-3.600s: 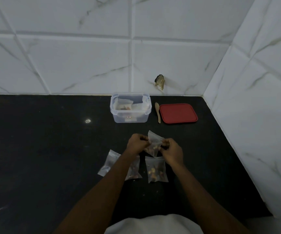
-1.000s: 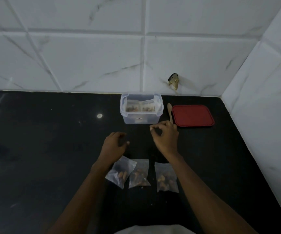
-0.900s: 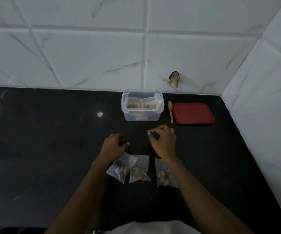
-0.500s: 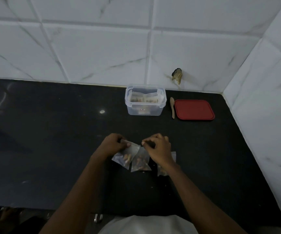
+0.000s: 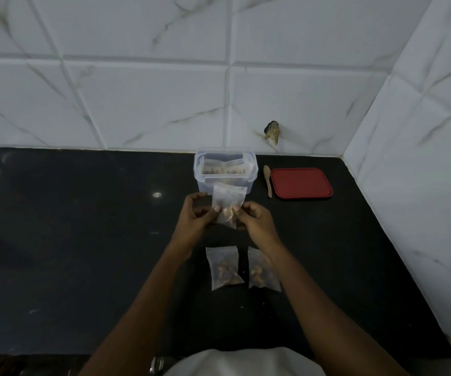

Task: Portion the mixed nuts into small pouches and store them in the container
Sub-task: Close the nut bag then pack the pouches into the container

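Nearest, 2 filled pouches point(image 5: 225, 268) lie flat on the counter point(image 5: 83, 240). Beyond them, left hand point(image 5: 195, 217) and right hand point(image 5: 255, 219) each pinch a side of a 3rd pouch point(image 5: 228, 202), upright before the open container point(image 5: 200, 180). Its film is probably light, limp and slick, so it is best gripped at the edges beside the nuts.

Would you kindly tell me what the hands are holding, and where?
The left hand and right hand pinch one nut pouch by its lower side edges.

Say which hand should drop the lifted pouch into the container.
Right, narrowly. The left hand and right hand both pinch the pouch before the open container; sending the right forward uncovers the counter pouch under its forearm.
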Available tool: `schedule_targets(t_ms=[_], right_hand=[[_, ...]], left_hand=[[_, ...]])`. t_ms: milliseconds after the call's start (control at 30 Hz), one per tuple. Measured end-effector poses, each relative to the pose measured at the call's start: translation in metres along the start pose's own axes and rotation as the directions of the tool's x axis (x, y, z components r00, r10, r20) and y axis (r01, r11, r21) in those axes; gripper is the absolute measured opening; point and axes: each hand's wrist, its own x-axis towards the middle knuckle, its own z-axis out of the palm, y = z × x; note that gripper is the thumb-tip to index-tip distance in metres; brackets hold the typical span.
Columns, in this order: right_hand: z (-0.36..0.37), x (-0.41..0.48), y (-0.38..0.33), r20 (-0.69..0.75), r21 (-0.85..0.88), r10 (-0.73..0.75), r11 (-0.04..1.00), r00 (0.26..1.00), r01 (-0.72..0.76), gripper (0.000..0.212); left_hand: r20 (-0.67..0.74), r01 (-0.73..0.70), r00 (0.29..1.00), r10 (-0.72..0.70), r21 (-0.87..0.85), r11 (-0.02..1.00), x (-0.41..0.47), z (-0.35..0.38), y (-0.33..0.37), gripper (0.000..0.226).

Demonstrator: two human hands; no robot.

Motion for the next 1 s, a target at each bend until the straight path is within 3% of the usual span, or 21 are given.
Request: schedule_targets(t_ms=[167,267,333,500,633,733,867,1000], right_hand=[[0.0,0.005,0.001,-0.141,0.079,0.016,0.997,0.99,-0.005,0.018],[-0.002,0.007,-0.004,-0.213,0.02,-0.025,0.999,0.977,0.03,0.016],[-0.004,0.01,-0.01,-0.174,-0.024,-0.06,0.998,0.983,0.057,0.011],[-0.014,0.024,-0.022,-0.072,-0.091,-0.131,0.988,0.989,0.124,0.025],[-0.021,0.039,-0.027,-0.08,-0.144,-0.155,0.979,0.985,0.142,0.024],[-0.024,0.051,-0.035,-0.001,-0.185,-0.153,0.971,0.988,0.15,0.029],[-0.025,0.071,-0.047,0.057,-0.338,-0.147,0.928,0.987,0.158,0.043],[-0.017,0.113,-0.053,0.052,-0.514,-0.183,0.838,0.982,0.183,0.045]], left_hand=[[0.028,-0.09,0.996,0.089,0.047,0.995,0.01,0.008,0.002,0.039],[0.088,-0.164,0.984,0.155,0.111,0.98,0.019,0.014,0.008,0.035],[0.131,-0.218,0.972,0.197,0.177,0.96,0.025,0.018,0.012,0.038],[0.205,-0.269,0.954,0.219,0.256,0.929,0.048,0.018,0.017,0.029],[0.172,-0.224,0.968,0.182,0.271,0.936,0.063,0.016,0.021,0.044],[0.203,-0.221,0.965,0.164,0.298,0.929,0.076,0.013,0.026,0.049],[0.245,-0.236,0.959,0.143,0.411,0.88,0.102,0.009,0.03,0.053],[0.202,-0.244,0.968,0.151,0.598,0.764,0.135,0.004,0.045,0.058]])
